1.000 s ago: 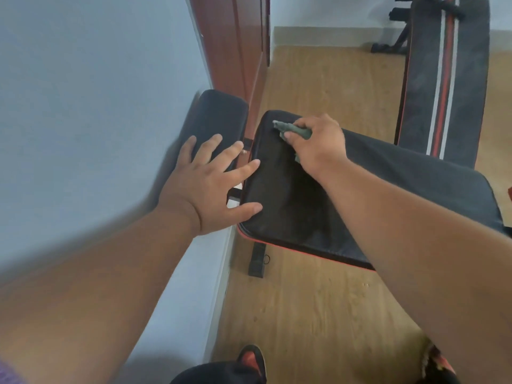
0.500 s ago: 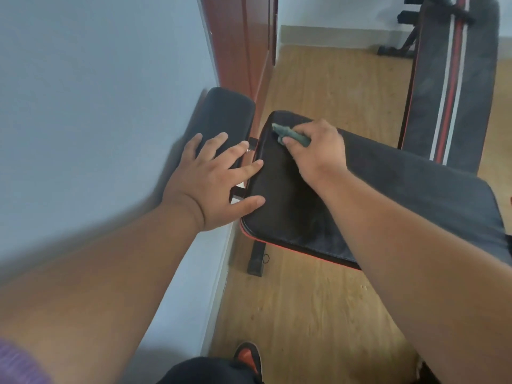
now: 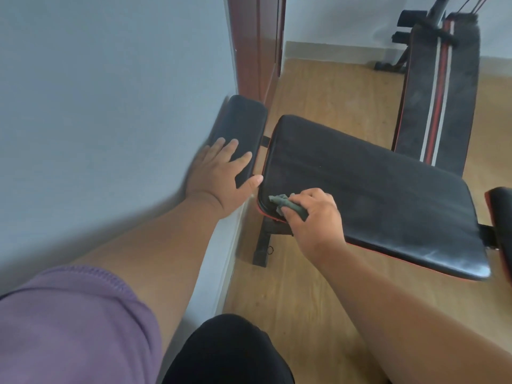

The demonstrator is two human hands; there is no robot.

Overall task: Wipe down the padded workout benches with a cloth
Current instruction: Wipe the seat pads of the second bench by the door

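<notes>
Nearby, wall [image 3: 110,106] borders black bench pad [image 3: 374,195], wood floor [image 3: 318,286].

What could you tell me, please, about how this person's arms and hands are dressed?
The left arm has a short purple sleeve with a stitched hem; its forearm and the left hand are bare. The right hand and forearm are bare too, with no gloves, rings or watch visible.

Black padded bench [image 3: 374,195] covered in smooth, faintly glossy leather-like vinyl edged with red piping, crumpled grey-green cloth [image 3: 288,205] of soft matt fabric, floor [image 3: 318,295] laid in matt wood-grain boards
</notes>
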